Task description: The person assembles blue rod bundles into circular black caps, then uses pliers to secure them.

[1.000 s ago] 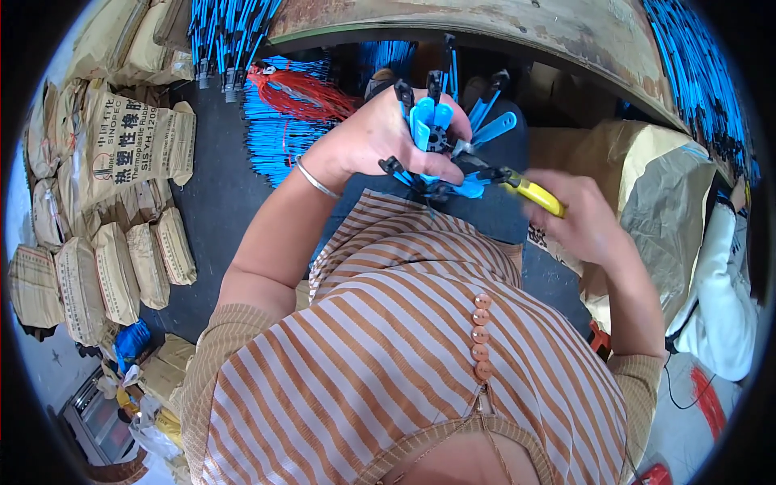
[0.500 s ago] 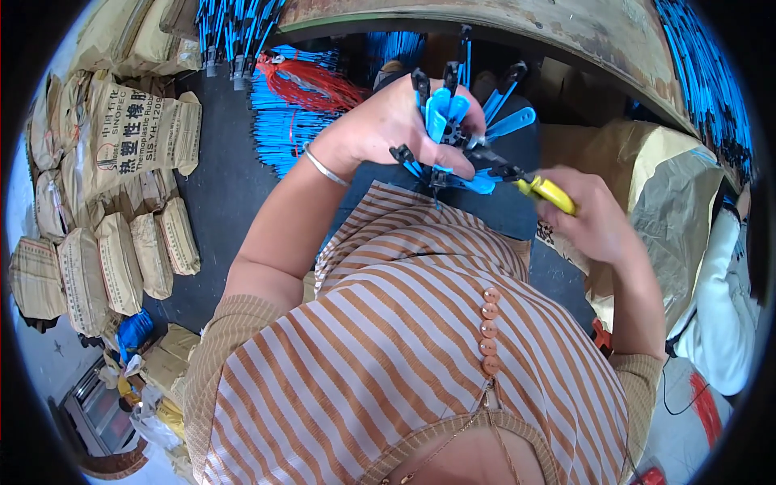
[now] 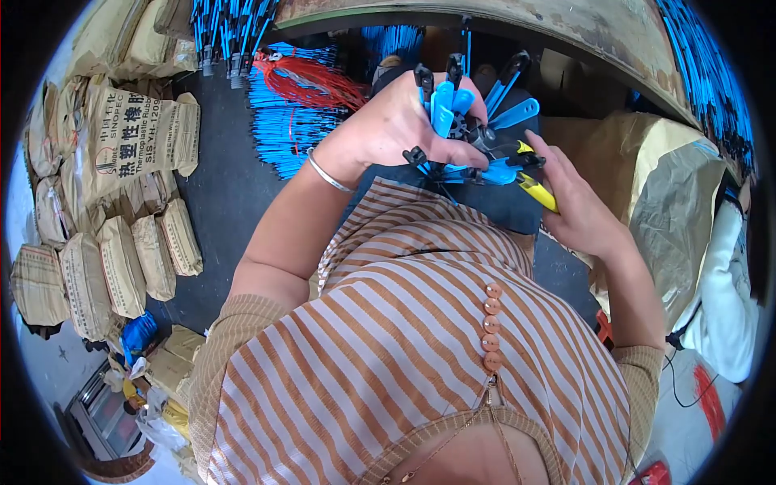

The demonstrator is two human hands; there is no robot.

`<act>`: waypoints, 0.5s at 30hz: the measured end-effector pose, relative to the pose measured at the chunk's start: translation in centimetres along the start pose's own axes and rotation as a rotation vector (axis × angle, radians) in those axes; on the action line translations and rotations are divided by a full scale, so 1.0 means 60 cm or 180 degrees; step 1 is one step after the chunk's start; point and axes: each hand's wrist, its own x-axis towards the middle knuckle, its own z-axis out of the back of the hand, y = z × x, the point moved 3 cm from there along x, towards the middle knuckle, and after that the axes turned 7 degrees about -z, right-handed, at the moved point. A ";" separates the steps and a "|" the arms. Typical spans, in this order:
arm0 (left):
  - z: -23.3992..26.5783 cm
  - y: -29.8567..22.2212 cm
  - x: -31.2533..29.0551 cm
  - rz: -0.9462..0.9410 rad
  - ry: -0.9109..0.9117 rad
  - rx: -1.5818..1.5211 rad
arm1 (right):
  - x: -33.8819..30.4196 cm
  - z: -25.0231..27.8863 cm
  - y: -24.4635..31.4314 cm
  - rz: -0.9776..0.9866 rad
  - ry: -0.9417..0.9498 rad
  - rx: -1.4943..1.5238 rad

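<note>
My left hand (image 3: pixel 396 129) is closed round a bundle of blue and black plastic pieces (image 3: pixel 442 109). Its flat blue blades and black-tipped arms fan out from a dark hub, which my fingers partly hide. In my right hand (image 3: pixel 586 206) is a pair of yellow-handled pliers (image 3: pixel 537 192), the handles spread apart and the jaws by the hub, between the blades. Whether the jaws grip any part of it I cannot make out.
Behind my left hand lie stacked blue strips (image 3: pixel 279 121) with a bunch of red ties (image 3: pixel 311 81). A wooden tabletop (image 3: pixel 517 20) curves across the far side. Paper sacks (image 3: pixel 121 267) are stacked at left; an open brown bag (image 3: pixel 638 178) stands at right.
The pliers' handles have spread from nearly together, and the fingers of my right hand have straightened. My left hand still holds the bundle in nearly the same place.
</note>
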 end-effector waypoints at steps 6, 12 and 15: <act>-0.002 0.001 0.003 -0.0014 0.0000 0.0011 | -0.007 0.012 0.009 -0.0025 -0.0181 -0.0230; 0.001 0.003 0.003 -0.0272 -0.0060 -0.0073 | 0.003 -0.014 0.010 -0.0162 -0.0477 -0.0161; 0.006 -0.001 0.005 -0.0265 -0.0042 -0.0044 | 0.003 -0.024 0.004 -0.0041 -0.0653 -0.0053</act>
